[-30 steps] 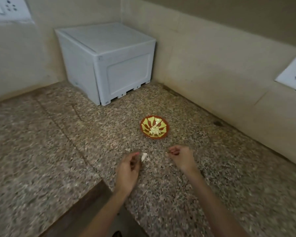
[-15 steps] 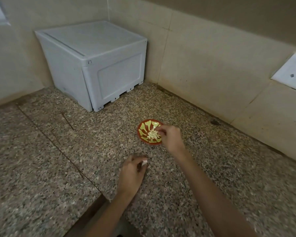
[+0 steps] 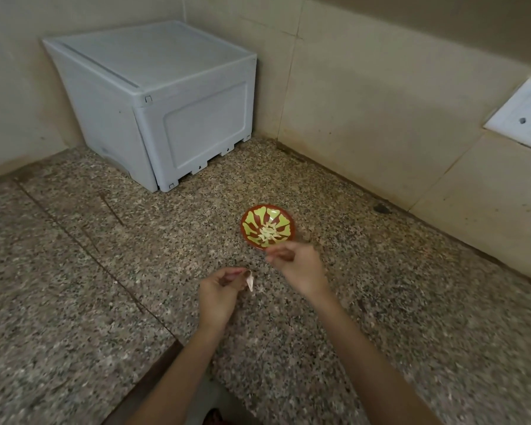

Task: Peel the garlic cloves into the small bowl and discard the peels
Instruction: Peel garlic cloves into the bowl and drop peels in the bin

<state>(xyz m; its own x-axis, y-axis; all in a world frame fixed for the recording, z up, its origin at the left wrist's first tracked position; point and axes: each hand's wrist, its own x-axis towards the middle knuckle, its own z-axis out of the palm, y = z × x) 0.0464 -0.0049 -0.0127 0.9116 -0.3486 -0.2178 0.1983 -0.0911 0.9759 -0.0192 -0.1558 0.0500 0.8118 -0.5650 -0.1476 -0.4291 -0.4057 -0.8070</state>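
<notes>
— Garlic first: where is it, seen from the head camera?

— Peeled cloves (image 3: pixel 269 234) lie in a small heap in the middle of the small bowl (image 3: pixel 252 221). The bowl is red-brown with a yellow-green pattern. It stands upright on the speckled granite counter (image 3: pixel 105 286), out from the back corner and nearer the edge that meets the right wall (image 3: pixel 380 102) than the front edge.

— And the hands?

— Both are over the counter on the near side of the bowl. The left hand (image 3: pixel 219 291) has its fingers curled and pinches a garlic piece (image 3: pixel 250 281) between thumb and fingertips. The piece is pale and pointed, and it sticks out on the side facing the other hand. Whether it is a whole clove or only peel I cannot tell.

— What about the right one?

— The right hand (image 3: pixel 299 266) is at the bowl's near rim, a little farther from the front edge than the left. Its fingers are curled in with the tips drawn together, but they are blurred, so I cannot tell whether anything is held between them.

— Do the hands touch?

— No, a strip of bare counter shows between them.

— Anything else on the counter?

— A white plastic box (image 3: pixel 154 102) is tucked into the back corner, well apart from the bowl. A white socket (image 3: pixel 523 115) is set in the right wall. A dark spot (image 3: pixel 381 208) lies on the counter close to that wall's edge, to the right of the bowl.
</notes>
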